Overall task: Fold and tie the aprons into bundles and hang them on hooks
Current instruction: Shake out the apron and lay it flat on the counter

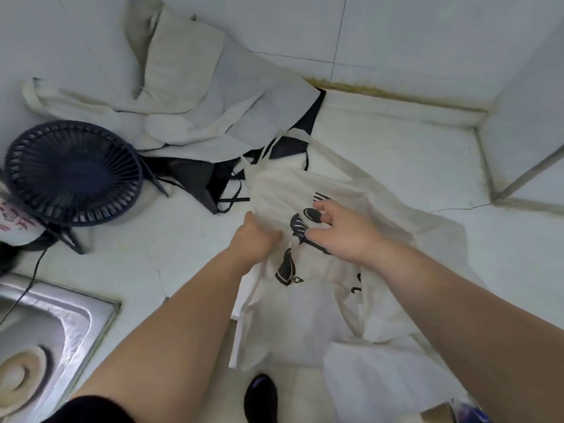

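**Status: first apron in hand, no bundle made, nothing hung**

I am finding the task at an early stage. The printed apron (305, 300), cream with black utensil motifs, is lying unfolded at the centre of the counter (396, 154). Its lower part is trailing over the near edge toward 6 o'clock. I am seeing no fold line in it and no strap wound round it.

At 11 o'clock a heap of pale aprons (183, 111) is lying loose and crumpled. A black apron (198, 175) is poking out from under it, with its straps straggling toward the centre. None of these is folded or tied. No hook is in view, so I cannot tell where the bundles are to hang. In my judgement the whole job is still outstanding: folding, tying and hanging for every apron.

Hands, as I am reading them:
- The left hand (254, 238) is gripping the left edge of the printed apron, just at 9 o'clock of the motifs. Its fingers are curled into the cloth and mostly hidden by it.
- The right hand (341, 233) is hovering over or resting on the printed area, holding nothing. Its fingers (323, 209) are spread and loosely bent, with the thumb held apart. I cannot tell whether the tips are actually touching the cloth.

Also present are a dark fan (73, 175) at 9 o'clock and a steel sink (70, 322) at 8 o'clock.
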Motion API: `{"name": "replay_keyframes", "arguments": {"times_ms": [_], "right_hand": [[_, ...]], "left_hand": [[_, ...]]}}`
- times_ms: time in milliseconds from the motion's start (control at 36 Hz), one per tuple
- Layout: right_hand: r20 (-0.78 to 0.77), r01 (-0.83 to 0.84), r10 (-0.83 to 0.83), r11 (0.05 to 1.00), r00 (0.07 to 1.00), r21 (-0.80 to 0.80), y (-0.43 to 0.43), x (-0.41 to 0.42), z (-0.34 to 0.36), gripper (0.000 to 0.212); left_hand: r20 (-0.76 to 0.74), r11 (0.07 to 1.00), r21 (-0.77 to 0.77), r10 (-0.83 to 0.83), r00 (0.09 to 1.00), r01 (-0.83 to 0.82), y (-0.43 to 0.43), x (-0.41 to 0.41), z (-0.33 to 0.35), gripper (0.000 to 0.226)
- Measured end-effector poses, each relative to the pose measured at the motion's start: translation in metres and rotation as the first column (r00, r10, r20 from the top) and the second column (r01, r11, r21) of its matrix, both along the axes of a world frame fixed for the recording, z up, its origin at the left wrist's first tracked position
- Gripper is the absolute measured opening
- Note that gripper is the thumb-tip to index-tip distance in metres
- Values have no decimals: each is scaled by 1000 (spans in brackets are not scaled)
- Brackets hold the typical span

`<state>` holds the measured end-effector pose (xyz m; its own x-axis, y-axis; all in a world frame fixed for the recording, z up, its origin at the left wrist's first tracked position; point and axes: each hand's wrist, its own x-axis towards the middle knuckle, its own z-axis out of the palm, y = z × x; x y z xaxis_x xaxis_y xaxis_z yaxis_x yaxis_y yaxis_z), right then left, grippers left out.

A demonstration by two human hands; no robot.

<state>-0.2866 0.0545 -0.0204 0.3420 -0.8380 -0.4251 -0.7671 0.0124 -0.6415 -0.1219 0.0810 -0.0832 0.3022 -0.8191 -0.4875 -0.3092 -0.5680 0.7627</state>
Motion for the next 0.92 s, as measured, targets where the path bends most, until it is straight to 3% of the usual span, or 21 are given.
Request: {"name": "replay_keyframes", "arguments": {"times_ms": [83,167,222,278,306,389,444,500,528,611,667,722,806,917], "right_hand": [[42,73,-74,997,996,25,-1,6,-5,67],[168,137,-153,986,974,99,4,6,-9,91],[197,145,-167,982,966,122,11,8,-4,104],[215,175,-189,981,958,81,15,9,-1,96],[240,200,-203,979,949,39,16,8,0,81],[333,371,-330,926,883,-66,16,5,12,43],[455,528,-483,848,748,33,19,-4,23,41],[547,581,-578,791,606,193,25,-19,35,44],[557,572,-587,788,587,227,28,-28,39,44],[550,535,-590,797,591,280,40,-56,51,41],[541,520,-603,792,587,319,57,-79,63,31],[530,470,-607,795,593,384,75,-100,73,25],[534,354,-544,835,647,422,106,-132,83,41],[387,323,-413,905,825,277,150,-179,80,13]], "left_hand": [[-54,996,-16,-92,994,91,-10,-4,-5,18],[-310,990,-103,-124,943,96,-12,-11,5,7],[-397,972,-142,-230,888,188,-10,-14,20,18],[-386,933,-184,-357,851,309,-10,-14,32,22],[-366,922,-193,-386,847,337,-10,-13,40,15],[-367,932,-279,-328,871,233,-8,-12,57,31],[-322,929,-361,-209,923,85,-6,-13,65,22],[-189,887,-463,-107,976,7,0,-15,73,44],[-131,865,-501,-90,987,13,3,-16,76,52],[-58,834,-542,-157,986,101,13,-26,87,89],[-80,801,-571,-273,959,180,24,-47,98,97],[-146,785,-591,-332,932,187,41,-71,110,76],[-192,801,-581,-307,932,144,70,-103,117,36],[-270,882,-449,-289,918,145,120,-148,114,14]]}}
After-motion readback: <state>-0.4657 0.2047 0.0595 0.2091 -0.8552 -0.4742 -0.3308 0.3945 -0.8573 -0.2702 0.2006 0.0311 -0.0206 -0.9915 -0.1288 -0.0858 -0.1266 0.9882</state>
